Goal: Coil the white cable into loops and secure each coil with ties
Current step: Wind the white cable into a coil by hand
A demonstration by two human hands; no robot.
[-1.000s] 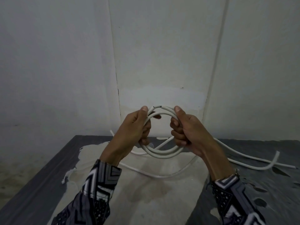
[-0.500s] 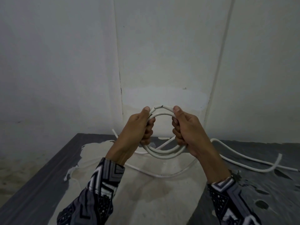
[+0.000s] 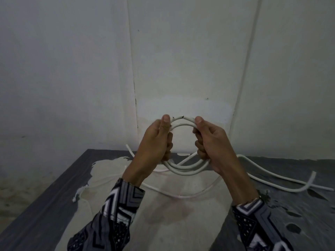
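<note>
White cable (image 3: 183,169) coil held upright between both hands, above bench. Left hand (image 3: 155,142) grip curled tight round coil's left side, thumb pressed on top strand. Right hand (image 3: 210,144) grip wrapped round right side, thumb up on top strand near cut end. Loose cable runs off coil, trails across bench (image 3: 54,205) toward right, end curling up. Patterned sleeves (image 3: 123,205) on both arms. Pale wall (image 3: 72,69) behind.
</note>
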